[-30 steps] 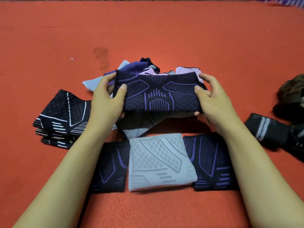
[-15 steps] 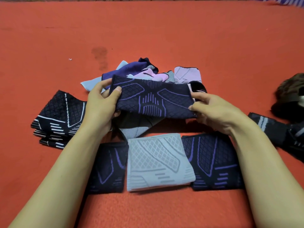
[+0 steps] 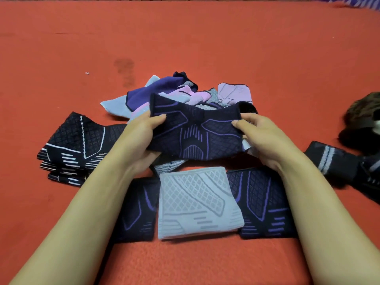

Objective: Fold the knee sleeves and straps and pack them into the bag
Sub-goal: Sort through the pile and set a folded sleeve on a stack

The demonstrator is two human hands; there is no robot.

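A dark navy knee sleeve with purple lines (image 3: 195, 132) is held above the red surface. My left hand (image 3: 141, 138) grips its left end and my right hand (image 3: 261, 138) pinches its right end. Just below lie a folded light grey sleeve (image 3: 197, 202) and two folded navy-purple sleeves (image 3: 135, 210) (image 3: 261, 204) on either side of it. A stack of folded black sleeves with white lines (image 3: 76, 147) sits at the left. Behind the held sleeve is a loose pile of purple, pink and grey sleeves (image 3: 181, 93).
Dark straps with grey stripes (image 3: 337, 163) lie at the right, beside a dark camouflage bag (image 3: 364, 120) at the right edge. The red felt surface (image 3: 205, 38) stretches far back to a railing.
Both hands have drawn the navy-purple sleeve nearer and its far edge has tipped up and folded toward me; my right hand shifted its hold on the right end.
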